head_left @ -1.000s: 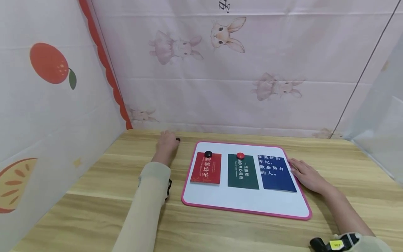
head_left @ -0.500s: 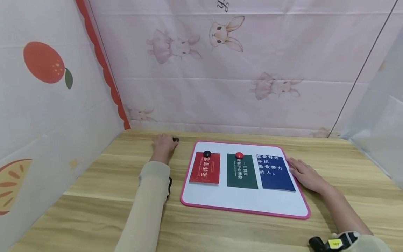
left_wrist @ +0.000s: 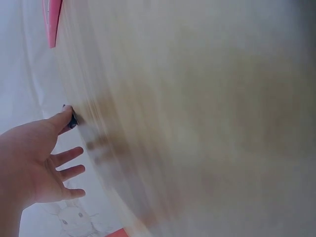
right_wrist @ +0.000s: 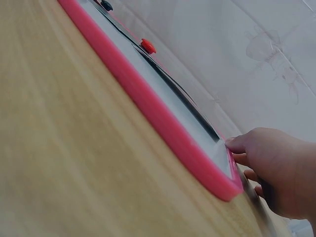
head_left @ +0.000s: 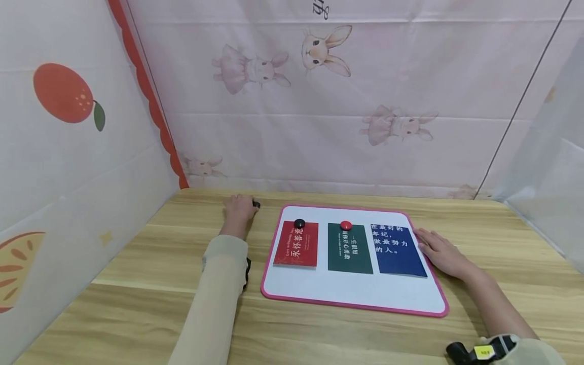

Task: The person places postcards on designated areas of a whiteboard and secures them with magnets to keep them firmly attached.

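My left hand (head_left: 239, 210) is near the table's back edge, left of the whiteboard (head_left: 356, 294). Its thumb and index finger pinch a small black magnet (left_wrist: 73, 121), while the other fingers spread loosely. My right hand (right_wrist: 276, 170) rests at the board's right edge, its thumb on the pink rim beside the blue card (head_left: 399, 252). On the board a red card (head_left: 296, 246) lies under a black round magnet (head_left: 299, 223), and a green card (head_left: 350, 251) under a red magnet (head_left: 345, 225). No magnet shows on the blue card.
The wooden table (head_left: 150, 314) meets a pale rabbit-print cloth (head_left: 274, 137) at the back. A fruit-print cloth (head_left: 68, 167) stands along the left side, and a pale sheet (head_left: 547, 167) along the right.
My left hand has come slightly nearer and left with the black magnet. The right hand stays at the board's edge, and the board and cards look the same.
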Demonstrator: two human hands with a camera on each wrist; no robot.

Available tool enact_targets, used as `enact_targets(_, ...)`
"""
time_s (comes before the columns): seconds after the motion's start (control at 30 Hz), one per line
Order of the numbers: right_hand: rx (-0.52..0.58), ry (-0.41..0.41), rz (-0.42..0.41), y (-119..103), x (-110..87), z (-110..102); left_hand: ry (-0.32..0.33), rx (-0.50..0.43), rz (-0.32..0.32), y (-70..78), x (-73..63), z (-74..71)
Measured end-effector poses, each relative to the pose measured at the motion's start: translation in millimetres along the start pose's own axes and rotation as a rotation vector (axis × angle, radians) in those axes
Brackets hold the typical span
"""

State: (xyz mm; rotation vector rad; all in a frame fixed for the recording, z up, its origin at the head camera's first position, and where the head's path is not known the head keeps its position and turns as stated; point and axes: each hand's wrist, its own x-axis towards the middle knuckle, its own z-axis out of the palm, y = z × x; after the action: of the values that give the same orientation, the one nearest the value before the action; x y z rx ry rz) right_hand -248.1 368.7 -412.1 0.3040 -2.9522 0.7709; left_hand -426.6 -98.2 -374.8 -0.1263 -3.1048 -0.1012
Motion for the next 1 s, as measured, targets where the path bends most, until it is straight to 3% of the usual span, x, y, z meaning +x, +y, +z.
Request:
enact_targets(0.23, 0.005, -0.009, 0.007, -0.4, -0.5, -0.8, -0.004, -0.043, 0.002, 0.1, 3.9, 3.5)
enact_targets(0.43, 0.006, -0.005, -0.008, -0.8, 0.3, -2.7, 0.055, -0.107, 0.025, 5.8, -7.0, -6.1)
enact_targets(0.8, 0.004, -0.006, -0.01, 0.3, 1.5, -3.5, 0.042, -0.085, 0.074, 9.2, -8.1, -16.5)
enact_targets(1.0, 0.006, -0.009, 0.004, 0.7, 1.7, -2.4, 0.035, -0.072, 0.061, 14.0, -7.3, -21.6)
